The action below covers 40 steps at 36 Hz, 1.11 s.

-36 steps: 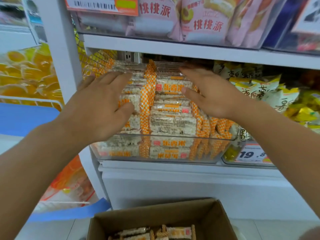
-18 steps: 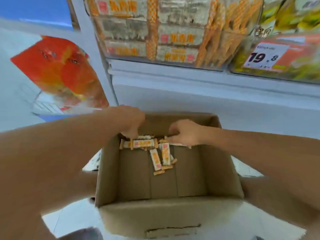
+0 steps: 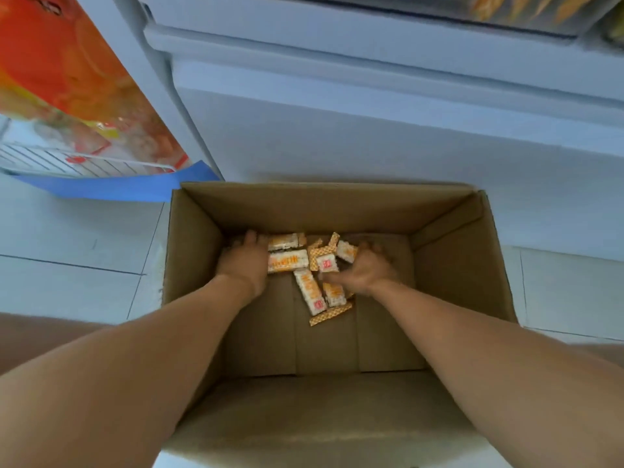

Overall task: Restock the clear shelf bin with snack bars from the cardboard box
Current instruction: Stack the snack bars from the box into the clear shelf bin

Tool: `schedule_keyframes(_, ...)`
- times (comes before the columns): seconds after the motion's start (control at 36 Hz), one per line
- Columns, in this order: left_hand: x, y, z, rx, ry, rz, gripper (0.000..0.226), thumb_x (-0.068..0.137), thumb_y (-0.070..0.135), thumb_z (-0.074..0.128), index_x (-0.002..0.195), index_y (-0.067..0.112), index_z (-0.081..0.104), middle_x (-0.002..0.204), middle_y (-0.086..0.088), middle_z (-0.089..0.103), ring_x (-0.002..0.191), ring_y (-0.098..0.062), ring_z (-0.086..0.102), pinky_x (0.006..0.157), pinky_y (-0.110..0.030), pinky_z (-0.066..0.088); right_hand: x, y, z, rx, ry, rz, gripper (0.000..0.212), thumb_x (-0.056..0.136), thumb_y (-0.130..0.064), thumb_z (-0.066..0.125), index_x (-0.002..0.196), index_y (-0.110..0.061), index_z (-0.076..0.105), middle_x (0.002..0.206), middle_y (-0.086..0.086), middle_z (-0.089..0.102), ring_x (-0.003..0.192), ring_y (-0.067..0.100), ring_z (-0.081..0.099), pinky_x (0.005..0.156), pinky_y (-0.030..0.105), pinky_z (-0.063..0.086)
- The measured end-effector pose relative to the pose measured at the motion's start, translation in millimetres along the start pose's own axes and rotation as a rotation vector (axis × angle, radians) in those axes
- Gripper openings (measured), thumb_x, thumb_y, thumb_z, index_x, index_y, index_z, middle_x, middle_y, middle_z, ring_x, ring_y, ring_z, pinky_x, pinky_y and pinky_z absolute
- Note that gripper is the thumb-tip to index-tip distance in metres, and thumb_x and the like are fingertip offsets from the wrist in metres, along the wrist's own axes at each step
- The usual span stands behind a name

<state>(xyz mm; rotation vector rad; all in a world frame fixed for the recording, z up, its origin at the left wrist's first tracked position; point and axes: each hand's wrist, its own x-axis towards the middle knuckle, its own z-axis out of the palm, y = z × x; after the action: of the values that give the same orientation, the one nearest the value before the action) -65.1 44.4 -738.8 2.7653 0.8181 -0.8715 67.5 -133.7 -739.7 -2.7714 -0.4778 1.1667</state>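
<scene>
The open cardboard box (image 3: 452, 265) stands on the floor below the shelf. Several orange-and-white snack bars (image 3: 309, 290) lie in a loose heap on its bottom, toward the far wall. My left hand (image 3: 244, 260) lies low in the box with its fingers stretched forward, its inner side touching the bars at the heap's left. My right hand (image 3: 366, 268) is at the heap's right side, blurred, with its fingers over a bar; its hold is unclear. Only the bottom edge of the clear shelf bin (image 3: 526, 15) shows at the top right.
The white shelf base (image 3: 337, 130) rises right behind the box. An orange snack bag (image 3: 67, 79) sits in a wire rack with a blue edge (image 3: 111, 189) at the left. Pale floor tiles (image 3: 67, 238) surround the box.
My hands left the bars in the shelf bin and dropped into the box. My view tilted down with them, and both hands now close in on the heap from either side.
</scene>
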Motion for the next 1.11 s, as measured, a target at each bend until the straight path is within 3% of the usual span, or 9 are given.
schedule_keyframes(0.11,-4.5,8.9,18.3,-0.077,-0.071,-0.092,0.052,0.093,0.014,0.060,0.140,0.007,0.038,0.140,-0.014,0.040,0.122,-0.035,0.052,0.093,-0.042,0.049,-12.0,-11.2,30.7,-0.097,0.101,-0.025,0.101,0.065,-0.063,0.080,0.142,-0.014,0.037,0.141,0.013,0.042,0.130,0.031,0.042,0.106,0.038,0.041)
schedule_keyframes(0.31,-6.3,7.3,11.7,-0.287,-0.251,-0.118,0.066,0.077,0.049,0.078,0.127,0.012,0.057,0.129,-0.010,0.054,0.110,-0.026,0.061,0.080,-0.031,0.049,-20.3,2.1,43.3,0.513,0.032,0.200,0.059,0.070,-0.030,0.089,0.118,-0.011,0.058,0.119,0.007,0.068,0.109,0.025,0.065,0.085,0.027,0.053)
schedule_keyframes(0.44,-17.6,18.7,11.3,-0.678,-0.443,-0.119,0.040,0.086,0.044,0.073,0.109,0.013,0.065,0.100,-0.009,0.071,0.085,-0.024,0.068,0.068,-0.031,0.053,-33.5,25.5,33.0,0.725,-0.091,0.217,0.034,0.074,-0.026,0.088,0.096,-0.017,0.064,0.113,0.005,0.071,0.096,0.021,0.066,0.077,0.032,0.055)
schedule_keyframes(0.58,-46.4,30.2,-2.6,-0.863,-0.387,-0.129,0.036,0.090,0.050,0.065,0.089,0.014,0.065,0.082,-0.007,0.071,0.068,-0.017,0.064,0.053,-0.024,0.046,-53.0,46.0,18.0,0.911,-0.049,0.265,0.054,0.073,-0.038,0.087,0.117,-0.013,0.065,0.113,0.006,0.071,0.103,0.025,0.066,0.087,0.038,0.054)
schedule_keyframes(0.69,-67.5,37.7,-25.7,-1.024,-0.312,-0.078,0.040,0.086,0.051,0.070,0.095,0.012,0.066,0.083,-0.009,0.072,0.065,-0.016,0.065,0.054,-0.025,0.050,-85.1,45.0,-16.1,1.226,-0.292,0.162,0.045,0.078,-0.024,0.082,0.118,-0.011,0.064,0.106,0.007,0.075,0.102,0.024,0.070,0.093,0.046,0.055)
schedule_keyframes(0.81,-91.0,52.4,-75.0,-1.306,-0.347,0.016,0.045,0.089,0.054,0.065,0.112,0.016,0.064,0.103,-0.007,0.073,0.082,-0.018,0.072,0.072,-0.029,0.058,-115.2,33.5,-68.4,1.486,-0.490,-0.084,0.043,0.076,-0.022,0.073,0.115,-0.009,0.064,0.113,0.014,0.072,0.109,0.028,0.068,0.098,0.049,0.053)
schedule_keyframes(0.89,-114.6,60.9,-125.8,-1.350,-0.260,0.181,0.039,0.092,0.043,0.065,0.118,0.013,0.064,0.105,-0.010,0.075,0.085,-0.019,0.074,0.069,-0.028,0.058,-145.1,17.8,-125.6,1.412,-0.471,-0.260,0.045,0.072,-0.032,0.070,0.114,-0.014,0.065,0.106,0.007,0.074,0.096,0.019,0.072,0.088,0.037,0.059)
schedule_keyframes(0.97,-143.3,62.1,-183.5,-1.243,-0.040,0.277,0.030,0.087,0.025,0.076,0.110,0.012,0.062,0.085,-0.004,0.075,0.067,-0.010,0.072,0.060,-0.025,0.059,-186.3,3.9,-187.3,1.282,-0.423,-0.396,0.037,0.080,-0.028,0.064,0.114,-0.014,0.063,0.098,0.004,0.074,0.087,0.016,0.072,0.077,0.030,0.061)
schedule_keyframes(1.11,-199.1,59.6,-265.3,-1.005,0.014,0.512,0.037,0.085,0.005,0.074,0.110,0.014,0.048,0.084,-0.010,0.066,0.063,-0.018,0.067,0.064,-0.039,0.058,-244.1,-12.1,-260.7,1.246,-0.263,-0.562,0.046,0.077,-0.018,0.070,0.122,-0.009,0.063,0.119,0.011,0.071,0.109,0.025,0.068,0.095,0.038,0.056)
